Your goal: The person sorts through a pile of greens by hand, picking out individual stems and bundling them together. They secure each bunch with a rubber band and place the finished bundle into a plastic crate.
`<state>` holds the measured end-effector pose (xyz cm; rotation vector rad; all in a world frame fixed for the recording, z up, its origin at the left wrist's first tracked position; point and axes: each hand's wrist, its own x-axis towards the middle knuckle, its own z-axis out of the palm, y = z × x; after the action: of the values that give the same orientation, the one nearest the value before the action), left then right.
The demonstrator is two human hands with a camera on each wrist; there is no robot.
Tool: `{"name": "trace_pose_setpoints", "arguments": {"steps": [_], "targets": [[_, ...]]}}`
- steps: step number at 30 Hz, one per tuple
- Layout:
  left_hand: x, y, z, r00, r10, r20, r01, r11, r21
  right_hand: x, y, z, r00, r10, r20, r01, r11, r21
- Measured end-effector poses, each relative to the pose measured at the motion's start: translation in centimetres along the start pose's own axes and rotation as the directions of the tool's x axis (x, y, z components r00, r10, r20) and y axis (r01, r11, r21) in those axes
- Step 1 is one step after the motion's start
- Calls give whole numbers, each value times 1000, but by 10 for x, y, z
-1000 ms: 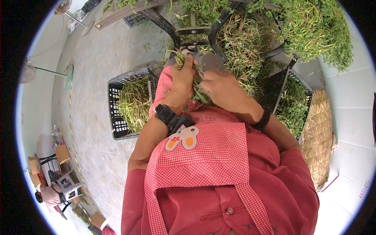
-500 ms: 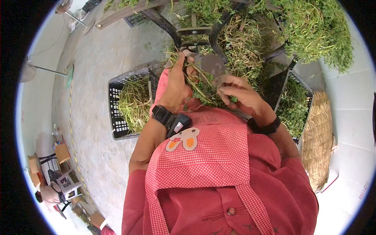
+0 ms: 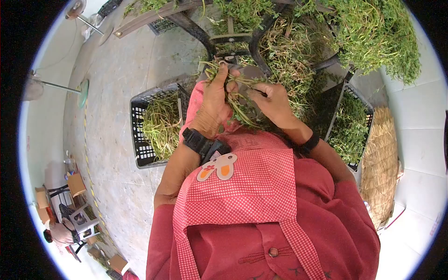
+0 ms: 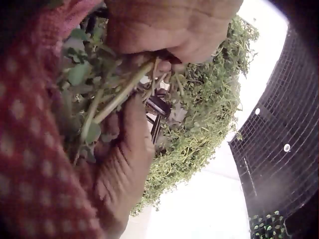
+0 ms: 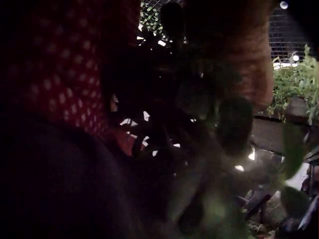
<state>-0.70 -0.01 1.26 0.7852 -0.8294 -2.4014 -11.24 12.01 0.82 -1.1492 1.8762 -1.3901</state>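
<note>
In the head view, my left hand [image 3: 215,98] grips a loose bundle of leafy green stems [image 3: 240,111] above the lap, its thumb lying along the top. Some stem ends poke out past the thumb. To the right, my right hand [image 3: 276,105] has curled fingers and pinches the tip of a stem drawn out from the bundle. In the left wrist view, a thick pale stem [image 4: 122,94] with small round leaves runs between the two hands. The right wrist view is dark, with blurred leaves [image 5: 234,124] close to the lens.
A black crate [image 3: 140,148] of cut stems stands on the floor at left. Another crate [image 3: 351,126] of leafy greens is at right, beside a straw bundle [image 3: 379,163]. Ahead, a table frame [image 3: 191,29] bears heaped greens [image 3: 373,35]; more stems [image 3: 291,65] are piled beneath.
My right hand moved away from the left and opened its fingers, then came back up to a stem and pinched it. The left hand kept holding the bundle, whose stems now spread wider.
</note>
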Motion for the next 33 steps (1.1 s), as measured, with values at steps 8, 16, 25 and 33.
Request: {"name": "trace_pose_setpoints", "arguments": {"steps": [8, 16, 25, 33], "targets": [[-3, 6, -2, 994, 0, -113, 6, 999, 51, -18, -15, -52, 889, -193, 415, 36, 933, 358], [-3, 8, -2, 997, -64, -37, 65, 997, 31, -4, 3, -36, 981, 13, 192, -40, 989, 140], [0, 1, -5, 1000, 9, -21, -6, 989, 149, 5, -2, -27, 954, -282, 98, 298, 900, -318], [-4, -2, 2, 1000, 11, 22, -13, 998, 64, 23, 23, -30, 986, 119, -120, -116, 993, 34]]}}
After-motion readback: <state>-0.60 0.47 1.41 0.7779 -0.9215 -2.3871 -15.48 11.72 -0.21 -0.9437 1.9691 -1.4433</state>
